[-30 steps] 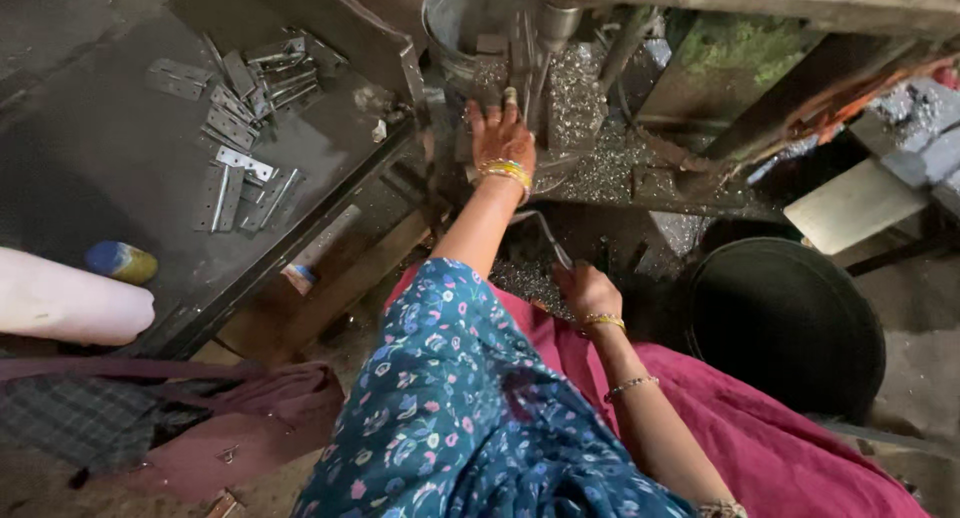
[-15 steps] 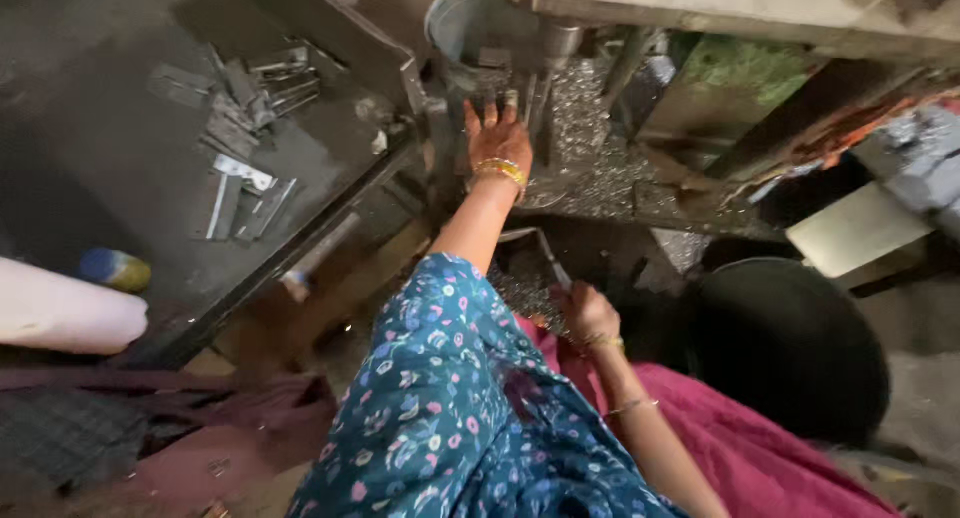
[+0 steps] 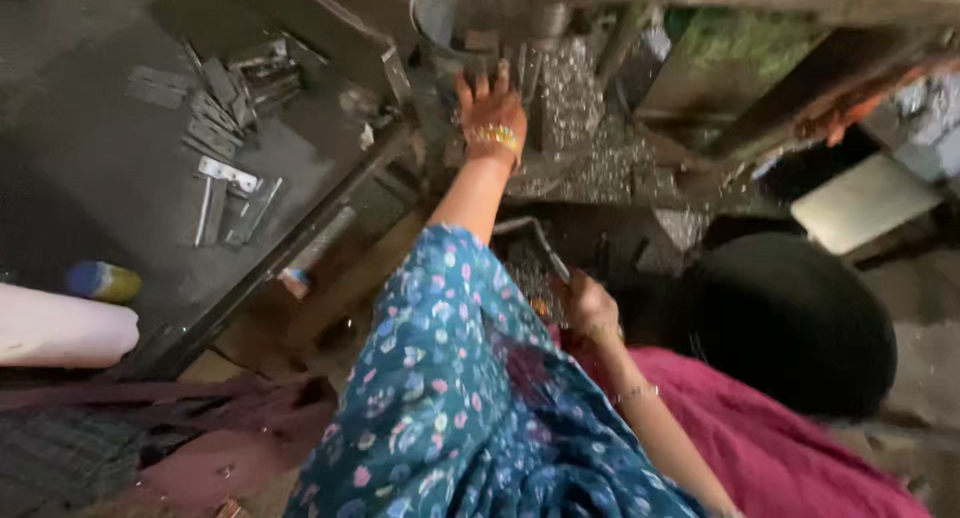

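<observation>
The left hand (image 3: 492,106) lies flat, fingers spread and released, against the machine's metal parts (image 3: 520,73), seemingly steadying them; the right hand (image 3: 590,308) curls at a tray of small metal pieces (image 3: 525,268), its grip's contents unclear

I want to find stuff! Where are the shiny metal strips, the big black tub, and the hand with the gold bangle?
metal strips (image 3: 228,173), head view, on a pale flat strip.
black tub (image 3: 800,323), head view, on its dark domed side.
left hand (image 3: 492,103), head view, on the back of the hand.
</observation>
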